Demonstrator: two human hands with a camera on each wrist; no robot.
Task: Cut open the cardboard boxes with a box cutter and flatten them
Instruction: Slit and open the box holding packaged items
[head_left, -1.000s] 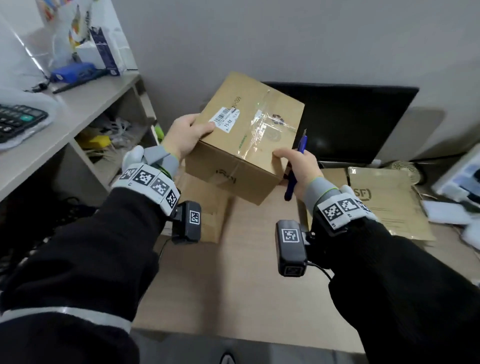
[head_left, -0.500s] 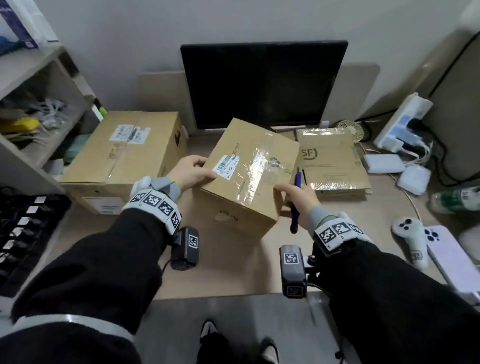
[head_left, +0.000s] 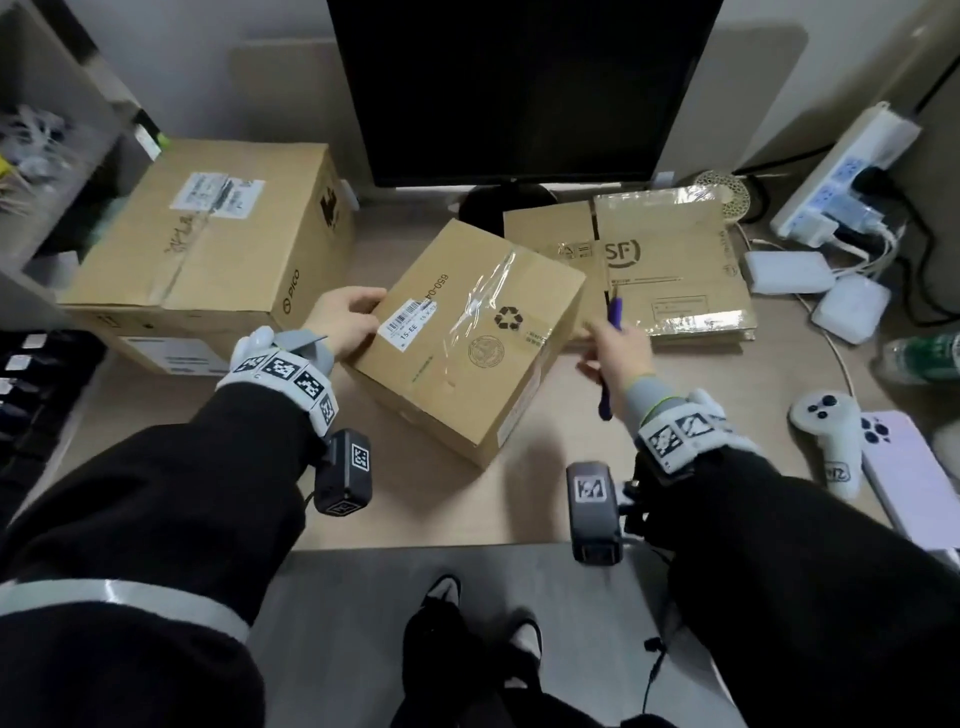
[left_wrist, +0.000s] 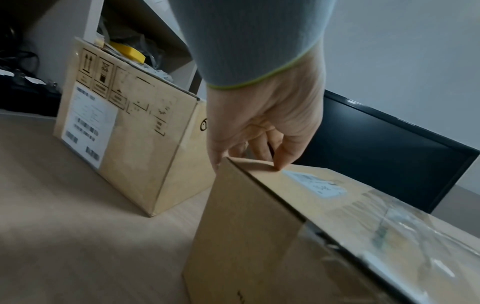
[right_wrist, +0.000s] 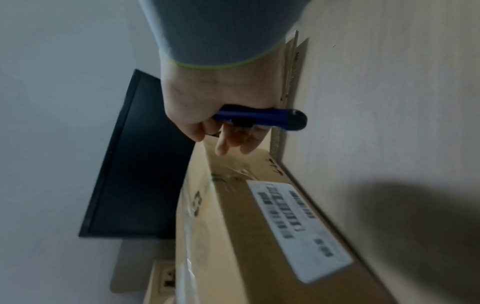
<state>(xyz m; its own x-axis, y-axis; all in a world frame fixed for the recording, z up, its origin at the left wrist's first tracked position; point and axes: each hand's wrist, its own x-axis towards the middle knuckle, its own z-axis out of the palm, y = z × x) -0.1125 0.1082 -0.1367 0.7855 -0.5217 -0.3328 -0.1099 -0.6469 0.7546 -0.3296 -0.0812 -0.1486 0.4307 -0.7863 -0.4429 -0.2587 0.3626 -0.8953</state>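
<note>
The small brown tape-sealed cardboard box (head_left: 467, 338), lifted a second ago, now sits on the desk (head_left: 249, 483) before the black monitor (head_left: 519, 88). Left hand (head_left: 345, 319) grips its corner; right hand (head_left: 618, 358) has let go, gripping only the blue box cutter (head_left: 609, 358). Cutting likely follows.

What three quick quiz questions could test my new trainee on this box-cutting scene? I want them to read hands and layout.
1. True or false: the small taped cardboard box stands on the wooden desk.
2. What does the right hand hold: A) the white game controller, B) the blue box cutter, C) nothing?
3. Where does the left hand grip the small taped cardboard box?

Key
1. True.
2. B.
3. At its top left corner, thumb on the lid near the white barcode label.
</note>
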